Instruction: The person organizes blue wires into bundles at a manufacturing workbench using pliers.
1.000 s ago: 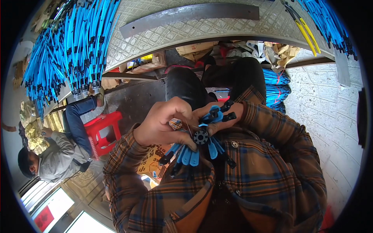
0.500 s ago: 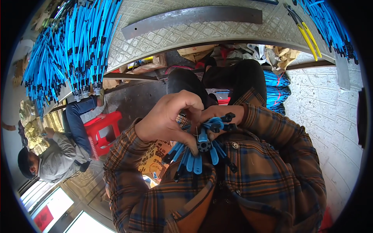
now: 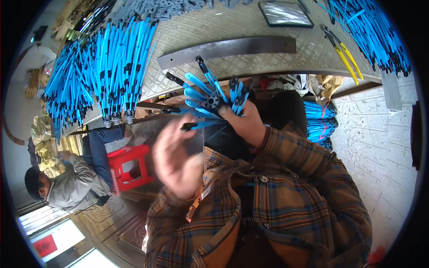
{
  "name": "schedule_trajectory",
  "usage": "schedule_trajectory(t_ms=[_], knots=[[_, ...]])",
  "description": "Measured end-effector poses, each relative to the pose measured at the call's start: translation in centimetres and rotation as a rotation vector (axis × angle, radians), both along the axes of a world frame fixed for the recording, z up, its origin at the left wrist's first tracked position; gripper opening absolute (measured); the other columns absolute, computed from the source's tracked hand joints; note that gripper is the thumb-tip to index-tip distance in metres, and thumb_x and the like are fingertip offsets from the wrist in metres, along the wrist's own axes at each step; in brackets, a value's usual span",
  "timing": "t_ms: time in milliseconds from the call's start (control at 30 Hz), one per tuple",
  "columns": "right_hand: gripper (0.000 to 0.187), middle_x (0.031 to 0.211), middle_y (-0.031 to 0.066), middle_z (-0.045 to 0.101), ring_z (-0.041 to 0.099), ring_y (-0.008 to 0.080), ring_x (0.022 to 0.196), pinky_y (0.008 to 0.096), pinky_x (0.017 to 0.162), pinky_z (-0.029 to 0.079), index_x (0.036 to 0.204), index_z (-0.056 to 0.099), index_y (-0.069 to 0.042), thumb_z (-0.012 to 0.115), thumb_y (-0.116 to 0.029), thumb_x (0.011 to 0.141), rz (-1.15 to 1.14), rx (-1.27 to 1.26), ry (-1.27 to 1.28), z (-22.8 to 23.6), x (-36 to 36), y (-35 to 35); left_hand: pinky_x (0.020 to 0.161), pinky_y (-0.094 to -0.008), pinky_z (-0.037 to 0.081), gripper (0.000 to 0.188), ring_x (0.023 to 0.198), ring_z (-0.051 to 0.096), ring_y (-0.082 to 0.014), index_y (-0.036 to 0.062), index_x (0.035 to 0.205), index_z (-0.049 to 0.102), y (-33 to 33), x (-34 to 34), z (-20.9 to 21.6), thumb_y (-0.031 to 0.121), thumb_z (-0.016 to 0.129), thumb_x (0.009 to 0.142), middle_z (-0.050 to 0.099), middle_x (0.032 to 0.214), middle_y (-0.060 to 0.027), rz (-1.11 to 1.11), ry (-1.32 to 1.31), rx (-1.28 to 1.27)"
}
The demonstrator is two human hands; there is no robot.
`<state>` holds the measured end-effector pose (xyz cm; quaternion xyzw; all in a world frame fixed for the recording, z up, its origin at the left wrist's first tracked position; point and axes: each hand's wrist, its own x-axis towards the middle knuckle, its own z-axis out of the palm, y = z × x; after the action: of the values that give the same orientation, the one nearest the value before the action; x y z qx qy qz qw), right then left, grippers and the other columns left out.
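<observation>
My right hand (image 3: 246,125) grips a fan-shaped bundle of blue ribs (image 3: 196,94) with black tips, resembling an umbrella frame. At its middle sits a round black slotted hub (image 3: 212,101), and my right thumb presses beside it. The ribs spread out to several sides, over my lap and close to the table's near edge. My left hand (image 3: 178,163) is at the near left of the bundle, smeared by motion. Its thumb appears away from the fingers, but whether it holds anything fine cannot be made out.
Blue rod bundles lie on the table (image 3: 178,58) at left (image 3: 118,67) and right (image 3: 371,35). A metal bar (image 3: 228,48) and yellow-handled pliers (image 3: 346,56) lie there too. Tied bundles (image 3: 321,119) are stacked below. At left are a red stool (image 3: 129,167) and a person (image 3: 76,181).
The bundle and my right hand have moved away from my chest, up toward the table. My left hand has come off the hub and shifted left and nearer. The view has tilted upward.
</observation>
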<state>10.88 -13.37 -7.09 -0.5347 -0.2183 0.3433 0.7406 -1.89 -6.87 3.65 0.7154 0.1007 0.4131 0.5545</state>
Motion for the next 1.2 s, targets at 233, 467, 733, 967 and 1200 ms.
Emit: schedule_trajectory(t_ms=[233,467,733,967,1200], knots=[[0.032,0.083,0.001,0.057,0.049,0.0064,0.074,0.0234,0.067,0.044,0.106,0.052,-0.002,0.065,-0.015,0.079,-0.029,0.04,-0.014,-0.5,-2.9,0.5,0.083,-0.0277,0.042,0.043,0.091,0.057,-0.0197,-0.0045,0.118,0.049,0.4,2.9,-5.7,0.002,0.063,0.078,0.059,0.102,-0.0144,0.183,0.206,-0.018],[0.041,0.099,0.0082,0.057,0.052,0.0119,0.089,0.0283,0.077,0.043,0.115,0.046,-0.003,0.062,-0.017,0.081,0.028,0.019,-0.335,-1.8,-3.6,-1.6,0.078,-0.0291,0.045,0.031,0.085,0.059,-0.0196,0.0002,0.105,0.058,0.8,1.7,-5.4,0.004,0.064,0.075,0.062,0.093,-0.0119,0.109,0.325,0.08],[0.042,0.112,0.0142,0.054,0.049,0.0168,0.107,0.032,0.093,0.037,0.125,0.041,-0.001,0.053,-0.018,0.089,0.433,0.061,-0.249,1.2,-0.3,-5.1,0.075,-0.0319,0.047,0.027,0.083,0.061,-0.0245,0.0014,0.098,0.058,4.1,0.6,-4.4,0.004,0.063,0.072,0.062,0.089,-0.011,-0.305,0.344,0.085],[0.038,0.106,0.0126,0.056,0.054,0.0146,0.096,0.0285,0.083,0.043,0.122,0.043,0.0,0.051,-0.02,0.09,0.55,-0.196,-0.408,2.3,1.2,-5.1,0.074,-0.0331,0.047,0.026,0.082,0.06,-0.0267,0.0021,0.096,0.057,4.6,1.5,-4.0,0.005,0.063,0.071,0.061,0.091,-0.0116,-0.431,0.291,0.213],[0.02,0.083,0.015,0.06,0.062,0.0272,0.078,0.0327,0.066,0.048,0.094,0.05,-0.003,0.059,-0.018,0.085,0.303,-0.103,-0.362,0.4,-0.9,-4.7,0.072,-0.0326,0.046,0.025,0.079,0.058,-0.027,0.003,0.092,0.056,3.2,1.7,-4.2,0.002,0.066,0.069,0.058,0.087,-0.0114,-0.392,0.303,0.251]])
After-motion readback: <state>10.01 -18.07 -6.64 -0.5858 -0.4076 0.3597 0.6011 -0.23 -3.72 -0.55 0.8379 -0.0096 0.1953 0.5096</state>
